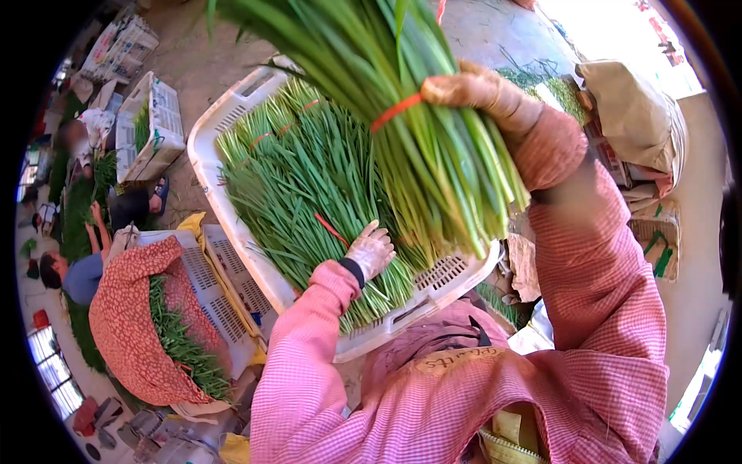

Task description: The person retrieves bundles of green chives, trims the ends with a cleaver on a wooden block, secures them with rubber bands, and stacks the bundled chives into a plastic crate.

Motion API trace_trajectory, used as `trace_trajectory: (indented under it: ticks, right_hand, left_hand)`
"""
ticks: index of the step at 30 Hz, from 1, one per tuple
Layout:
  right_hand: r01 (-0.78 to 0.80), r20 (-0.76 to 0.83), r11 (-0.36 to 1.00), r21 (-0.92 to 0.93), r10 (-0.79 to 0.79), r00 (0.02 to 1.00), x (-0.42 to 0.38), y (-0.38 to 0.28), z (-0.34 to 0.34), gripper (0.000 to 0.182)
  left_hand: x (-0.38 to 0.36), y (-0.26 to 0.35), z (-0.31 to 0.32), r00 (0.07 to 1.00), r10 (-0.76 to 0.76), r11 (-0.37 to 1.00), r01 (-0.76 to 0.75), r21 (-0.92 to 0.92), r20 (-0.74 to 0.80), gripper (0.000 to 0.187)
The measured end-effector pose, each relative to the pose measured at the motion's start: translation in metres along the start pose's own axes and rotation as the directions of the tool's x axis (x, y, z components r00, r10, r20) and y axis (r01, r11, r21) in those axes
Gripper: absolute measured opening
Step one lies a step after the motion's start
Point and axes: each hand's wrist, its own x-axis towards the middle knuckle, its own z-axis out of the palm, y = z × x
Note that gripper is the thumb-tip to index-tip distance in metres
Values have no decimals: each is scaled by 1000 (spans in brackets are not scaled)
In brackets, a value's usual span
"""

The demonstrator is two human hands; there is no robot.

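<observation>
My right hand [495, 97], in a brownish stained glove, grips a large bunch of garlic chives [456, 162] near its red band [396, 112]. The bunch is held up over the right side of a white plastic crate [207, 166], leaves toward the top left and pale stems toward the lower right. Inside the crate lie several more banded bunches of garlic chives [301, 170]. My left hand [371, 249], in a thin pale glove, lies open on them next to another red band [331, 229]. The raised bunch hides part of the crate.
A red patterned cloth [127, 325] wraps loose greens [182, 332] at the left, beside grey crates [220, 282]. Another white crate [166, 116] stands on the floor further back. Other people [81, 274] sit at the far left. A beige cover [630, 116] drapes a pile at the right.
</observation>
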Motion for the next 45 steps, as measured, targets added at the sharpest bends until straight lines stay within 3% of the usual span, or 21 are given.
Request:
trace_trajectory:
  ticks: [2,5,6,8,11,14,15,16,19,20,23,26,32,36,37,38,39,40,41,42,45]
  right_hand:
    - [-30,-48,999,-34,28,998,10,42,-7,66]
    - [-134,-175,938,-319,81,981,26,168,-46,96]
    - [-209,-223,892,-401,126,967,29,213,-62,102]
    - [-534,-371,608,-588,384,845,15,220,-43,106]
    - [-634,-518,451,-628,365,774,17,275,-45,107]
    - [-572,-427,530,-626,381,820,12,268,-45,108]
    - [-474,-374,576,-666,291,880,14,296,-53,106]
    - [-434,-386,491,-755,203,900,13,295,-44,103]
    - [-572,-453,477,-667,351,820,9,264,-22,102]
    - [-537,-379,599,-595,379,844,9,275,-32,106]
    - [-626,-414,546,-557,471,779,16,270,-22,108]
    - [-596,-401,624,-505,443,802,15,291,-20,105]
    - [-453,-402,835,-312,316,859,17,310,-21,97]
    - [-466,-301,835,-291,383,873,36,337,-32,101]
    - [-668,-388,660,-342,549,741,33,300,-22,101]
    - [-756,-574,526,-389,503,646,48,317,-10,97]
    - [-728,-649,513,-456,368,666,50,308,0,95]
    - [-490,-473,514,-704,176,864,38,287,-3,90]
    - [-334,-342,554,-763,94,935,6,233,4,87]
    - [-177,-246,593,-785,-37,968,-4,228,6,81]
    - [7,-61,711,-703,-70,996,-39,207,-20,74]
  left_hand:
    - [-18,-6,15,944,71,997,-72,10,-322,26]
    - [-22,-3,0,988,78,992,-63,110,-135,26]
    - [-23,-4,6,966,97,994,-82,69,-239,26]
    - [-24,-8,12,912,125,989,-148,-30,-390,25]
    - [-29,-15,8,893,213,972,-236,-10,-397,27]
    - [-26,-11,-19,793,305,912,-403,-78,-528,29]
    - [-18,-8,-43,760,356,897,-442,-31,-544,30]
    - [-4,-7,-63,726,403,881,-473,20,-558,31]
    - [54,-48,-63,813,399,916,-369,154,-424,32]
    - [68,-65,-57,853,369,929,-332,161,-370,32]
    - [78,-95,-61,932,280,960,-270,77,-232,31]
    - [75,-102,-51,876,294,942,-334,-41,-383,27]
    - [85,-110,-38,853,317,927,-371,-55,-415,26]
    - [80,-107,-45,881,276,943,-327,-71,-384,25]
    - [81,-109,-44,886,281,944,-325,-60,-368,25]
    - [79,-111,-43,896,276,949,-312,-49,-348,25]
    - [80,-111,-42,912,246,960,-276,-45,-329,25]
    - [79,-112,-41,930,206,972,-229,-43,-304,26]
    - [77,-119,-31,946,169,984,-176,-1,-275,27]
    - [79,-124,-23,960,126,992,-118,46,-251,29]
    - [85,-107,-41,969,-183,963,143,-231,-166,39]
